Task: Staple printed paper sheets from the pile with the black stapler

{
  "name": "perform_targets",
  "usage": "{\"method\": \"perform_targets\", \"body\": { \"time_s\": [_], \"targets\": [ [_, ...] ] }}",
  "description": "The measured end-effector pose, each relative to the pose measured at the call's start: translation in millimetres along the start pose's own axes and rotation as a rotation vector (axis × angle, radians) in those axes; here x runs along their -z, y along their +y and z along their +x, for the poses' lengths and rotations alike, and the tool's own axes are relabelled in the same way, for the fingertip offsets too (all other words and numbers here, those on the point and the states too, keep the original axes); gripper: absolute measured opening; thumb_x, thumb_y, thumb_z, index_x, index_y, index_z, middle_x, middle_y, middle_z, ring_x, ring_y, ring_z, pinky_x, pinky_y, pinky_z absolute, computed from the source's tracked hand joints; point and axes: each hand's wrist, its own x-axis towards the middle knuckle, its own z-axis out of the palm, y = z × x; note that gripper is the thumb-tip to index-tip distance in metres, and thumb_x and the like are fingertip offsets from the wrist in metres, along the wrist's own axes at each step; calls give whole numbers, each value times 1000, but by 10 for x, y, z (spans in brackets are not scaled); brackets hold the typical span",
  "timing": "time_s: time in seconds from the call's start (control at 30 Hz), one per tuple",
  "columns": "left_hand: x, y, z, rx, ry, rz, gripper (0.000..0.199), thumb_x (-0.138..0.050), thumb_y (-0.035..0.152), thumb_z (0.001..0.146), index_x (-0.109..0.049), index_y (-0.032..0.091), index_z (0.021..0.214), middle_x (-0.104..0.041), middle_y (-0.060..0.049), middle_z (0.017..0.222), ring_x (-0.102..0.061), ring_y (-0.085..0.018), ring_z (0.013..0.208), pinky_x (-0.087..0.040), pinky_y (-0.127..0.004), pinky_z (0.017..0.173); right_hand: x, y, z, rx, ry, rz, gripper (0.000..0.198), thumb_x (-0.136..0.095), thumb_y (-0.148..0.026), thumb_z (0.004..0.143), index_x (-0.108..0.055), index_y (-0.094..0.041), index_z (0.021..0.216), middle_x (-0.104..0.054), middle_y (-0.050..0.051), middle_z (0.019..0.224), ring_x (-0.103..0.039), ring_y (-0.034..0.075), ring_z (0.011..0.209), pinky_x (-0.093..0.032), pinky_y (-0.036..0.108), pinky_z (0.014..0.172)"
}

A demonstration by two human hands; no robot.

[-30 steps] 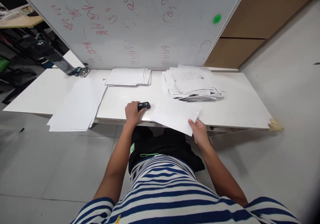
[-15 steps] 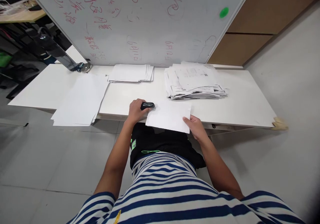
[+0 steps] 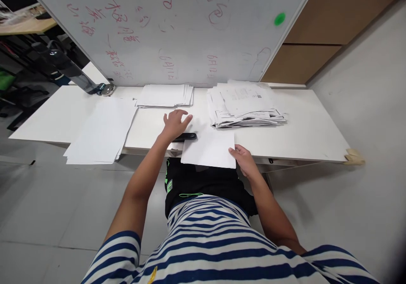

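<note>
A black stapler (image 3: 189, 136) lies on the table at the left edge of some white paper (image 3: 209, 150). Just above the stapler is my left hand (image 3: 175, 124), its thumb and fingers spread with nothing between them. My wrist hides part of the stapler's rear. The paper reaches past the table's front edge toward my lap. My right hand (image 3: 243, 159) pinches the paper's right edge between thumb and fingers. I cannot tell how many sheets it holds.
A thick pile of printed papers (image 3: 247, 104) sits at the back right, and a smaller paper stack (image 3: 165, 95) back left. Loose white sheets (image 3: 103, 131) overhang the front edge at left. A dark bottle (image 3: 68, 68) stands near the whiteboard (image 3: 142, 30).
My left hand has let go of the stapler and risen slightly, fingers spreading. The paper and my right hand have shifted a little to the left.
</note>
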Motion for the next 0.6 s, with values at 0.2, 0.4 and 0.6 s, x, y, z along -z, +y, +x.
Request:
{"method": "perform_targets", "body": {
  "time_s": [0.2,0.4,0.6],
  "targets": [
    [-318,121,249,77,-288,126,64,-31,66,95,-52,22,136,-34,-15,163,-11,-38,157,-3,-70,121,30,-127,5,16,-40,-291,34,-68,-52,82,-65,-23,99,-66,-3,63,-56,15,52,-43,27,52],
    [-488,154,167,84,-191,184,72,-27,66,96,-44,17,146,-31,-19,164,-8,-40,157,-5,-67,123,117,-299,66,94,-110,-362,32,-65,-51,85,-65,-22,99,-69,0,78,-61,15,65,-47,27,60],
    [-615,169,127,-16,-39,279,58,-35,56,97,-54,17,136,-43,-18,156,-13,-38,156,0,-63,125,125,-482,108,2,-172,-405,40,-70,-60,80,-61,-21,84,-50,-6,59,-41,9,47,-34,24,46]
  ]
}}
